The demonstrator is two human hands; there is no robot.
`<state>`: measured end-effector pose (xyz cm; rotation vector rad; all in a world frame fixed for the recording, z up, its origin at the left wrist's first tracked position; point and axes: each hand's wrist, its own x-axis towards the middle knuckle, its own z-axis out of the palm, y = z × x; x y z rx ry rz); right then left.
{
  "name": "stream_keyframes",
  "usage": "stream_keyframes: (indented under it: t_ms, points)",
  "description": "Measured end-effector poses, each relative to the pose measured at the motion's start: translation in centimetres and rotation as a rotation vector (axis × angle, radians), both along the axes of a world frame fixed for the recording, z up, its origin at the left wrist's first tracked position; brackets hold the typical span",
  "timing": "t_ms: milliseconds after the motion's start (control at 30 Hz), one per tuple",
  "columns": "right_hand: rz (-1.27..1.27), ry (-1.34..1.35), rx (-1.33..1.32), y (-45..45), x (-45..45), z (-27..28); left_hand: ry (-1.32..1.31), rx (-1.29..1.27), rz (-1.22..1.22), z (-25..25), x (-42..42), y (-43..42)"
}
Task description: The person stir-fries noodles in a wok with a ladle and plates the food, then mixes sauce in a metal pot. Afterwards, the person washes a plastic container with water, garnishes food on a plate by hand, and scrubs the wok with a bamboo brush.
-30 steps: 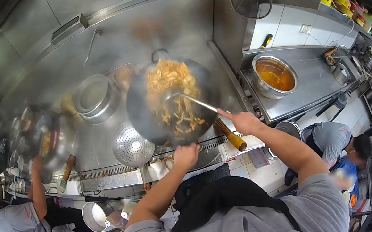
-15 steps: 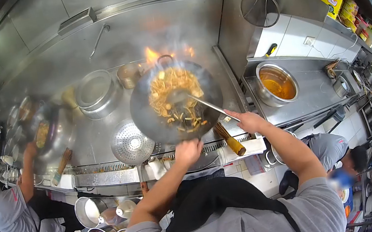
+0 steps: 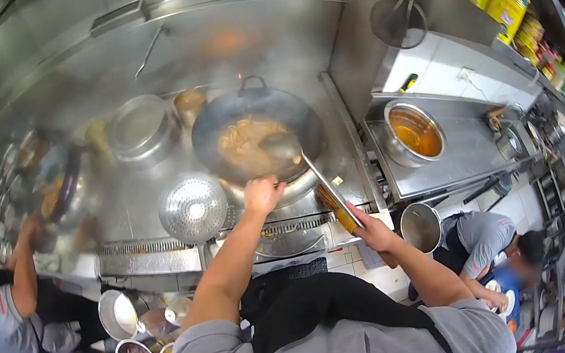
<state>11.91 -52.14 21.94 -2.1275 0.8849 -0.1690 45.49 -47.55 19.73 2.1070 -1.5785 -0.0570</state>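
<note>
A dark wok [image 3: 213,117] sits at the stove, tipped away from me, with a loop handle on its far rim. Blurred brown noodles [image 3: 239,142] lie inside it. My left hand [image 3: 265,194] is closed on the wok's near edge; the exact grip is hidden under the fingers. A long-handled metal ladle [image 3: 319,174] is held by its handle end in my right hand [image 3: 375,230]. Its bowl rests over the noodles at the wok's right side. Just beside the ladle handle stands a bamboo brush [image 3: 335,206].
Left of the wok are a perforated strainer [image 3: 193,210] and a lidded pot [image 3: 139,129]. A pot of orange liquid [image 3: 413,132] stands on the right counter. Co-workers stand at the left [image 3: 3,317] and the right [image 3: 484,240]. A mesh skimmer [image 3: 398,21] hangs above.
The wok has tilted away and its near edge has risen, with my left hand on it. The flames behind it have shrunk to a faint spot. My right hand has drawn lower with the ladle.
</note>
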Motion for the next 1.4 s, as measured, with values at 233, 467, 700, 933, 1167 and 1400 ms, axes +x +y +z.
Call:
stream_keyframes:
  t_ms: [233, 467, 700, 933, 1167, 1400]
  points:
    - [-0.516, -0.599, 0.436, -3.5, -6.4, 8.7, 0.164, -0.408, 0.367, -9.8, 5.4, 9.9]
    - [-0.893, -0.529, 0.415, -6.3, -10.6, 4.9, 0.611, -0.168, 0.485, -19.4, 5.1, 18.2]
    - [-0.881, -0.515, 0.283, -9.0, -11.5, 1.0, 0.688, -0.054, 0.359, -18.3, 6.9, 17.7]
    - [-0.575, -0.629, 0.550, -2.0, -5.7, 14.6, 1.646, -0.478, 0.292, -4.0, 10.3, 20.6]
    - [-0.336, -0.363, 0.355, 1.4, -0.3, 4.0, 2.149, -0.234, 0.156, -8.4, 6.5, 7.6]
    - [0.014, 0.151, -0.115, -0.8, 1.4, 9.5, 2.121, -0.152, 0.307, -7.1, 4.1, -1.5]
